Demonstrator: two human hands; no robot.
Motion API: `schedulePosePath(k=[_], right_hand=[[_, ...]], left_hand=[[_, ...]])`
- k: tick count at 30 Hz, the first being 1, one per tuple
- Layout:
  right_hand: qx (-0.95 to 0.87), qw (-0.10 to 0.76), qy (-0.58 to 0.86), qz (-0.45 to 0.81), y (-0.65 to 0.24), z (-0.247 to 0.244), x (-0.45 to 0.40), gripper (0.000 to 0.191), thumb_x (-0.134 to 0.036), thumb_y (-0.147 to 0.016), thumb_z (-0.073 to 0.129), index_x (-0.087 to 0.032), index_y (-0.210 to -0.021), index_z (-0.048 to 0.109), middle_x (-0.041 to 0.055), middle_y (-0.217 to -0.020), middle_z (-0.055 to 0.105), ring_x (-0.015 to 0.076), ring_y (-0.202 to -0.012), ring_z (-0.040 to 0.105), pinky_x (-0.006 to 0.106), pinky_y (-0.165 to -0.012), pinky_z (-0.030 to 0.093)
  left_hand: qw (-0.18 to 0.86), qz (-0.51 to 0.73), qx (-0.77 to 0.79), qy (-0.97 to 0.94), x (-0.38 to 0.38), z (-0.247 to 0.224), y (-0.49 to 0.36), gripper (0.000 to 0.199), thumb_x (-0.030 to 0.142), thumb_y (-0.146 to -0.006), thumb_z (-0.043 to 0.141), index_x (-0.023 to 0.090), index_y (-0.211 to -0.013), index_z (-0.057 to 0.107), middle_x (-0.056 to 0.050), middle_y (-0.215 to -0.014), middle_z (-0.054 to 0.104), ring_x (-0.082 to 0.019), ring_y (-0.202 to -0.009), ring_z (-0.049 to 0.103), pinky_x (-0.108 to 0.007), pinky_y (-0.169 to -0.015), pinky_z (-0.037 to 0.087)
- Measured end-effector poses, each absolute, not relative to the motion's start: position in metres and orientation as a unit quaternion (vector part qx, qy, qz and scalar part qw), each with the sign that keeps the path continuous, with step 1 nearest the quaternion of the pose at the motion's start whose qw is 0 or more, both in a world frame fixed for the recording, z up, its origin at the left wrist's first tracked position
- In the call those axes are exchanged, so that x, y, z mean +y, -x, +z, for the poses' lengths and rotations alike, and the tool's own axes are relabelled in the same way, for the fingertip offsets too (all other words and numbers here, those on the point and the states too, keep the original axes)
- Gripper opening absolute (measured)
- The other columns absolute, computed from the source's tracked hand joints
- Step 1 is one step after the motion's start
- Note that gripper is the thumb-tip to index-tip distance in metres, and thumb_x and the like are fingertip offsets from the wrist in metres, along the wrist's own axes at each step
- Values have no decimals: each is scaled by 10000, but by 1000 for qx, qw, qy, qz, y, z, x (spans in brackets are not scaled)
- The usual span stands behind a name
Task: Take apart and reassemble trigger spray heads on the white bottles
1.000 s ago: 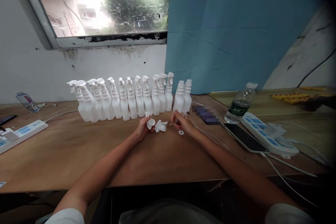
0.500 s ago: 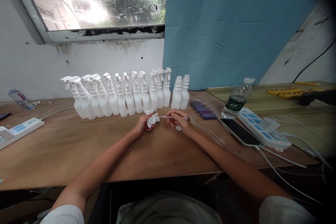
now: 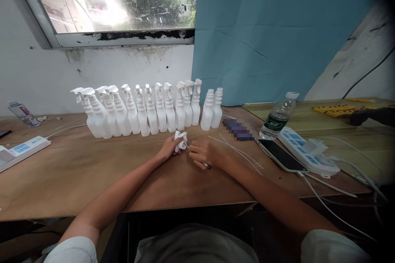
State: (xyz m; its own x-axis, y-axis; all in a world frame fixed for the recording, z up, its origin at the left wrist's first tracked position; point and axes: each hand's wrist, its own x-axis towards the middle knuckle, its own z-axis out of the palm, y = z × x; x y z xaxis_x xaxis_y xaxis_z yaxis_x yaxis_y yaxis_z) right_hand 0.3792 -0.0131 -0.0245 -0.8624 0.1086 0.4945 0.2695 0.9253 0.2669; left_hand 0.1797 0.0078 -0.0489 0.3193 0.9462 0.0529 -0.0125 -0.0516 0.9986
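Note:
My left hand (image 3: 169, 148) is closed on a white plastic spray head (image 3: 181, 141) above the middle of the table. Just right of it, my right hand (image 3: 203, 153) grips a thin screwdriver-like tool (image 3: 206, 165), whose handle end sticks out below the fingers. The tool's thin tip points at the spray head; whether it touches cannot be made out. Behind my hands stands a row of white spray bottles (image 3: 151, 117) with trigger heads. At the row's right end are two white bottles (image 3: 207, 111) without heads.
On the right are a water bottle (image 3: 276, 118), a phone (image 3: 281, 155), a power strip (image 3: 308, 152) and white cables (image 3: 243, 155). A blurred purple object (image 3: 238, 130) lies behind the cables. Another power strip (image 3: 23, 151) and a clear package (image 3: 23, 114) are at the left.
My right hand has turned over, so the tool's handle now points down towards me. The spray head has been rotated in my left hand. The small white ring is now out of sight.

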Motion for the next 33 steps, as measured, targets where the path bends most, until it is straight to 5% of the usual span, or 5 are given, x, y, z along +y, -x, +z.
schedulePosePath(k=[7, 13, 25, 29, 33], right_hand=[[-896, 371, 185, 159, -381, -22, -14, 270, -173, -850, 359, -208, -632, 515, 31, -627, 525, 160, -612, 492, 301, -626, 394], [-767, 420, 280, 396, -380, -22, -15, 301, -323, -854, 401, -188, -663, 589, 36, -679, 554, 146, -578, 511, 269, -530, 402], [-850, 413, 203, 257, -374, -24, -17, 288, -171, -892, 364, -168, -791, 634, 31, -733, 599, 133, -651, 546, 263, -636, 444], [-881, 439, 150, 96, -378, -25, -15, 246, -120, -877, 372, -180, -779, 590, 38, -724, 601, 150, -674, 535, 289, -654, 417], [-921, 345, 94, -155, -376, -23, -15, 215, -135, -843, 409, -201, -653, 485, 21, -626, 498, 162, -611, 436, 301, -574, 316]], left_hand=[[564, 410, 411, -588, 11, -55, -180, 257, 391, -734, 633, 170, -660, 527, 23, -421, 520, -82, -333, 367, -214, -364, 193], [581, 419, 415, -561, 14, -55, -175, 324, 470, -727, 584, 181, -619, 482, 22, -404, 470, -86, -324, 353, -210, -357, 168], [590, 414, 396, -568, 10, -48, -173, 353, 489, -745, 516, 174, -592, 470, 11, -375, 448, -73, -315, 300, -208, -350, 152], [572, 411, 416, -575, 8, -45, -177, 304, 432, -779, 512, 178, -619, 468, 17, -376, 466, -78, -317, 309, -206, -343, 174], [558, 406, 433, -579, 8, -48, -182, 251, 378, -815, 499, 178, -665, 481, 36, -374, 469, -80, -313, 319, -203, -342, 187]])
